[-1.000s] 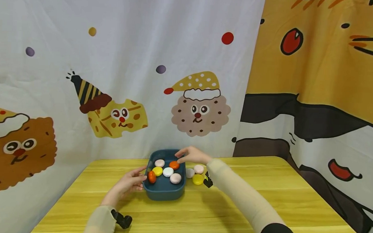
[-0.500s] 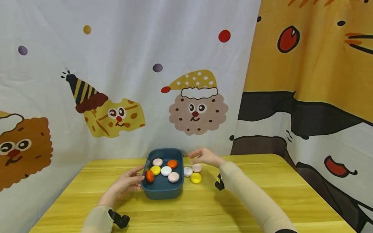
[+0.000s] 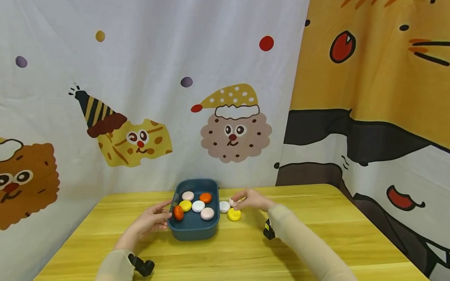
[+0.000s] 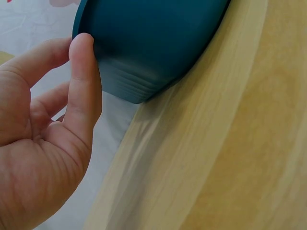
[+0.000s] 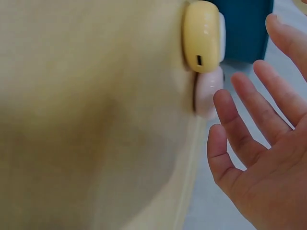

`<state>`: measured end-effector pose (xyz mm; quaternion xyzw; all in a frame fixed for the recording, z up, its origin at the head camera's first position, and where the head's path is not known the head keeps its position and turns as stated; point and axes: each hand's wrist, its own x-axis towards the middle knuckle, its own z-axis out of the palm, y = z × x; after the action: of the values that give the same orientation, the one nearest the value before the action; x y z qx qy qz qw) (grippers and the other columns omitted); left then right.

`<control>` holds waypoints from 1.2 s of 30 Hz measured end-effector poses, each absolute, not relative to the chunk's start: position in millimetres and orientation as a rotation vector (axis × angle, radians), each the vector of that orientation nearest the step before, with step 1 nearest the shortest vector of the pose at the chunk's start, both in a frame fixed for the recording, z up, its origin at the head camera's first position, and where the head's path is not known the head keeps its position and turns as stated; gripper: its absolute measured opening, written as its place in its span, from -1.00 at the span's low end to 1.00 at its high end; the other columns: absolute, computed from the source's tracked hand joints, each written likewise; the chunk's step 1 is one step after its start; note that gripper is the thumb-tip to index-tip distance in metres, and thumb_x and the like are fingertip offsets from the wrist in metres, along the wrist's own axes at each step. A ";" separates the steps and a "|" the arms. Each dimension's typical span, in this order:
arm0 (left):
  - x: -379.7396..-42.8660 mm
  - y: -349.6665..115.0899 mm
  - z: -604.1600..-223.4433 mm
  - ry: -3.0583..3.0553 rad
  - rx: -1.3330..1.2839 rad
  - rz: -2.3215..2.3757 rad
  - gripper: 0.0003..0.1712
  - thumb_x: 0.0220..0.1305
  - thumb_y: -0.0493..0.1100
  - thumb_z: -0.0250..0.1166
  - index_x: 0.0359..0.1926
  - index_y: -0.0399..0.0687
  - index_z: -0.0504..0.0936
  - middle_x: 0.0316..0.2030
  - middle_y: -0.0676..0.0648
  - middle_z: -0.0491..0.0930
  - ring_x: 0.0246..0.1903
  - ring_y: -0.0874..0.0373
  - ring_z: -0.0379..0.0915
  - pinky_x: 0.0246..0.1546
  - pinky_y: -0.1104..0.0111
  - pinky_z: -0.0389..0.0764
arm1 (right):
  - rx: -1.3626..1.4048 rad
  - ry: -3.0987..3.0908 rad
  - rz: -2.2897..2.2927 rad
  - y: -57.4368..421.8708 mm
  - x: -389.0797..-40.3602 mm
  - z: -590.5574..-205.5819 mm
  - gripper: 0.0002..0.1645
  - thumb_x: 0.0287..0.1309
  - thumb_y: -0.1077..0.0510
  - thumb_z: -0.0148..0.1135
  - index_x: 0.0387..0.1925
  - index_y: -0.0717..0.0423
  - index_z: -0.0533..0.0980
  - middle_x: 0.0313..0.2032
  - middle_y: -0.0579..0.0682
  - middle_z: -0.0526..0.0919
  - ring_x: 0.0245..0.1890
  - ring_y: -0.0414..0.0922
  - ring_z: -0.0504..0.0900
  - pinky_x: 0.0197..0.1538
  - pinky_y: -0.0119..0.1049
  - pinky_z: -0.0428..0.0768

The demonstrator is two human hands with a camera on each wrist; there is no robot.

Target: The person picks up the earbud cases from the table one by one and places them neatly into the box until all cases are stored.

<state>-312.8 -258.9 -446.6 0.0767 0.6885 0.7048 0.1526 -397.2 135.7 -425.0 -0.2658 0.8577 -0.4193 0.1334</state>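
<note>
A dark teal bin (image 3: 193,234) stands on the table, holding several glossy, pebble-shaped pieces in orange, yellow, white and pale pink. At its left side is my left hand (image 3: 151,221), thumb and fingertips touching the rim; the left wrist view shows these fingers fairly straight. Right of the bin lie a white piece (image 3: 224,206), a pale pink piece (image 3: 232,202) and a yellow piece (image 5: 201,36) with a small dark slot. Over the pink one hovers my right hand (image 3: 254,199), partly covering it. In the right wrist view its fingers are spread and hold nothing.
The yellow wood-grain table (image 3: 280,258) reaches back to a white curtain (image 3: 146,63) printed with cartoon snacks. Another curtain (image 3: 372,83), with large orange and dark shapes, hangs at the right. A small black device (image 3: 141,265) is strapped to the left wrist.
My right hand has moved from the orange piece inside the bin, out to the right and down towards the pink piece. The left hand stays at the rim. The head view has shifted slightly.
</note>
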 end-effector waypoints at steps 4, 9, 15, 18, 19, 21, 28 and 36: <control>-311.0 -259.3 -445.9 1.969 0.229 2.026 -0.16 0.36 -0.29 0.21 0.51 -0.22 -0.04 -0.19 -0.13 0.39 -0.53 0.23 0.48 -0.39 0.40 0.66 | -0.787 2.489 -1.221 134.7 -393.4 -432.1 -0.47 0.02 0.16 0.45 0.04 0.29 0.57 0.04 0.13 0.61 0.01 0.04 0.59 0.16 -0.03 0.48; -312.0 -259.9 -447.9 1.974 0.218 2.022 -0.14 0.33 -0.26 0.25 0.51 -0.21 -0.02 -0.16 -0.15 0.40 -0.51 0.22 0.49 -0.36 0.39 0.67 | -0.803 2.487 -1.228 132.7 -392.6 -438.0 -0.50 0.03 0.18 0.45 0.02 0.30 0.58 0.03 0.12 0.62 0.03 0.05 0.59 0.19 -0.02 0.46; -312.3 -260.0 -448.0 1.971 0.216 2.021 -0.14 0.33 -0.26 0.25 0.51 -0.22 -0.02 -0.18 -0.14 0.40 -0.50 0.23 0.50 -0.35 0.39 0.67 | -0.807 2.489 -1.216 131.1 -393.4 -444.4 -0.52 0.00 0.20 0.46 0.01 0.27 0.61 -0.01 0.07 0.65 0.07 0.03 0.57 0.19 -0.07 0.46; -312.1 -260.4 -447.5 1.968 0.236 2.018 -0.14 0.34 -0.27 0.23 0.51 -0.23 -0.04 -0.20 -0.13 0.39 -0.50 0.23 0.49 -0.35 0.40 0.67 | -0.820 2.489 -1.217 129.7 -393.6 -446.1 -0.51 -0.02 0.22 0.47 0.01 0.25 0.62 -0.01 0.06 0.65 0.10 0.03 0.55 0.21 -0.07 0.45; -311.9 -260.4 -447.3 1.965 0.237 2.021 -0.14 0.34 -0.27 0.23 0.51 -0.23 -0.04 -0.20 -0.13 0.39 -0.50 0.23 0.49 -0.35 0.40 0.67 | -0.822 2.487 -1.219 129.1 -393.2 -445.9 -0.51 -0.03 0.22 0.47 0.00 0.25 0.62 -0.01 0.05 0.65 0.11 0.04 0.54 0.21 -0.07 0.45; -311.9 -260.6 -447.3 1.964 0.241 2.021 -0.14 0.35 -0.27 0.22 0.50 -0.24 -0.05 -0.20 -0.13 0.39 -0.50 0.23 0.49 -0.35 0.40 0.67 | -0.822 2.485 -1.215 128.2 -392.7 -445.7 -0.51 -0.04 0.23 0.47 0.01 0.24 0.62 0.00 0.05 0.65 0.12 0.04 0.53 0.22 -0.07 0.44; -311.4 -259.9 -447.2 1.955 0.233 2.027 -0.15 0.35 -0.29 0.21 0.51 -0.24 -0.05 -0.17 -0.14 0.39 -0.51 0.24 0.50 -0.37 0.41 0.66 | -0.810 2.464 -1.172 127.8 -391.6 -447.4 -0.46 -0.07 0.27 0.49 0.04 0.22 0.61 0.01 0.03 0.64 0.15 0.02 0.51 0.24 -0.10 0.43; -310.5 -259.6 -445.4 1.955 0.244 2.028 -0.15 0.35 -0.30 0.21 0.51 -0.23 -0.06 -0.20 -0.12 0.39 -0.52 0.23 0.49 -0.38 0.42 0.66 | -0.847 2.485 -1.123 125.4 -392.7 -448.9 -0.45 -0.10 0.28 0.51 0.03 0.19 0.62 0.00 -0.01 0.64 0.12 -0.01 0.50 0.24 -0.06 0.41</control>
<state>-310.5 -259.6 -445.4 0.0854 0.6829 0.7084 0.1565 -392.7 125.4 -448.9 -0.2935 0.8614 -0.3892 0.1428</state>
